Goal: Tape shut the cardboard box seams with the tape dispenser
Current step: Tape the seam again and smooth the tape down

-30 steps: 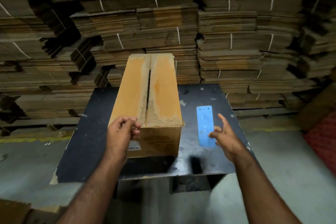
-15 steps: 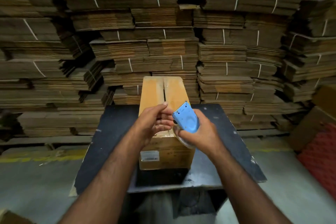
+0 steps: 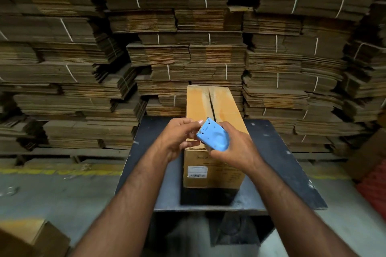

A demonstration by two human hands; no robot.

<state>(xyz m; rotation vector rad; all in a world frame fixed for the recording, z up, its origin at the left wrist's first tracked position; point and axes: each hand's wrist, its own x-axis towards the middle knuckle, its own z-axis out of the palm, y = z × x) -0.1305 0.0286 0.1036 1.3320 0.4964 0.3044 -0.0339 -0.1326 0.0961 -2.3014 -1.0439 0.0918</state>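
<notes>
Cardboard box stands on the dark worktable, its long axis running straight away from the person toward the wall of stacked cardboard. Its top flaps are folded down and meet along a centre seam that follows the same long axis; the seam shows as a dark open slit with no tape visible over the stretch that can be seen. With the flaps down, what the box holds cannot be told. A white barcode label sits low on the near end face, toward the left.

The blue tape dispenser is held in the air above the near end of the box, in front of the seam. Its body tilts, with the toothed cutting edge pointing up and to the left, and the rounded end down in the palm. The right hand is wrapped closed around that rounded lower end, fingers curled beneath and behind it. The left hand is partly closed, thumb and fingertips pinched together right at the toothed edge; whether tape is between them is too small to tell.

Bundles of flattened cartons tied with white strapping fill the background. Another brown carton shows at the lower left on the concrete floor.
</notes>
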